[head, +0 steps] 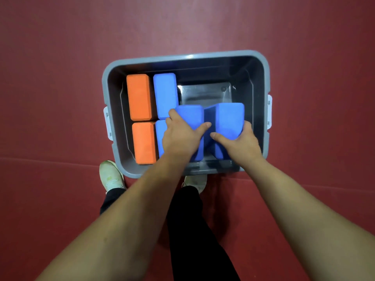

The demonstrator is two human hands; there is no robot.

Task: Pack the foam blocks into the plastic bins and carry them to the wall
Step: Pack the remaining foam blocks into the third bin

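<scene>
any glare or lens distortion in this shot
Head view: glare on the far rim of the grey bin, sheen on its bare floor; the wide lens swells the forearms toward the lower corners; the upper corners darken.

floor (60,57): red, seamed | left shoe (110,176): pale | right shoe (195,182): pale, part hidden | trousers (192,230): black

Both bare forearms are reaching forward and down, drawing close together. The left hand (180,138) is gripping a blue block (191,114), thumb stretching rightward across it. The right hand (240,144) is clasping a second blue block (230,118), thumb pointing left.
</scene>
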